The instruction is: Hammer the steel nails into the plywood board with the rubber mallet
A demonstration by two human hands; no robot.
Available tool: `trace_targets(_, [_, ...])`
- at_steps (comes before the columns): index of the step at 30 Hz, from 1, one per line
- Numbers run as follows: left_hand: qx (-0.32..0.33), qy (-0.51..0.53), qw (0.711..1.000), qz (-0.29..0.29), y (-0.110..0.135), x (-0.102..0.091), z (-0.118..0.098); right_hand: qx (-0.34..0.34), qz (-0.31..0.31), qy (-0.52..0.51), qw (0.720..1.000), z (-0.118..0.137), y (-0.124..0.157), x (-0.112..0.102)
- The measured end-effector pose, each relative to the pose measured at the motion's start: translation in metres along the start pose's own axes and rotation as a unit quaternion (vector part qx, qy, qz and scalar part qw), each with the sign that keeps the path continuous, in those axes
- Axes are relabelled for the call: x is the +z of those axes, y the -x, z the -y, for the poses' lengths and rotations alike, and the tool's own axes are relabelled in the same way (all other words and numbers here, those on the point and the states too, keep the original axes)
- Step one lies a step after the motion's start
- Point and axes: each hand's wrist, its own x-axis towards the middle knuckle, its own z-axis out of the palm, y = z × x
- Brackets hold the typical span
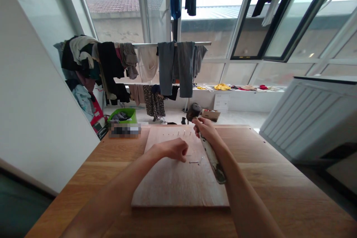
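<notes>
My right hand (205, 129) grips a hammer (210, 152) high on its worn, pale handle, close under the dark, blunt head, which is raised over the far edge of a wooden board (178, 189). On the board rests my left hand (176, 149), its fingers curled together; whatever they may hold is hidden. Beside its fingertips lie several loose nails (193, 162). Toward the board's far edge, a row of nails (184, 132) stands upright, the left ones showing only as small dots.
The board lies on a wooden table (111, 178). A blurred-out item (125, 130) sits at the table's far left corner, with a green basket (136, 116) behind it. Laundry (167, 68) hangs on a rack beyond. A white ribbed panel (309, 115) stands at right.
</notes>
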Motion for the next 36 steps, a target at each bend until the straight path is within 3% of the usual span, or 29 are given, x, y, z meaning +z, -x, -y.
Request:
trace_targets(3, [-0.021,0.017,0.999,-0.042,0.007,-0.008,0.018,0.004,0.004,0.001,1.000,0.001,0.000,0.001])
trace_targets(7, [-0.055,0.025,0.987,-0.150,0.013,-0.015,0.051,0.013,0.005,0.005,1.000,0.000,0.001,0.002])
trace_targets(13, [-0.083,0.005,0.957,-0.277,0.013,-0.013,0.084,0.031,0.014,0.020,0.999,0.001,0.002,0.003])
trace_targets(25, [-0.017,0.031,0.948,-0.316,-0.006,-0.008,0.080,0.047,0.027,0.061,0.997,0.013,0.011,0.012])
trace_targets(36, [-0.048,0.138,0.911,-0.386,-0.021,0.020,0.094,0.057,0.046,0.081,0.994,0.002,0.014,0.039])
